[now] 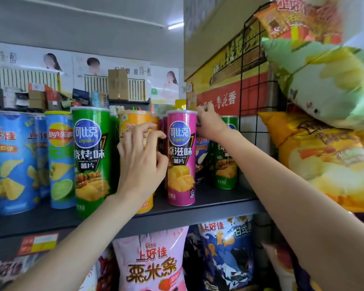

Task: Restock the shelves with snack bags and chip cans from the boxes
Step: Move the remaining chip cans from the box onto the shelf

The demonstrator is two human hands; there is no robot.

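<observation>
On the dark shelf (208, 203) stands a row of chip cans. A pink can (181, 164) is at the middle front, a tall green can (91, 162) to its left and a yellow can (132, 120) between them. My left hand (142, 160) is in front of the yellow can, its fingers loosely curled. Its thumb and index fingertip touch the pink can's left side without wrapping it. My right hand (209, 123) reaches behind the pink can and grips the top of a blue can (201, 156), whose lid it hides. Another green can (226, 164) stands further right.
Blue cans (15, 162) and a Lay's can (61, 162) fill the shelf's left end. Large chip bags (328, 162) hang on a black wire rack (250, 80) at the right, close to my right arm. Snack bags (153, 263) fill the shelf below. Cardboard boxes (118, 84) sit in the background.
</observation>
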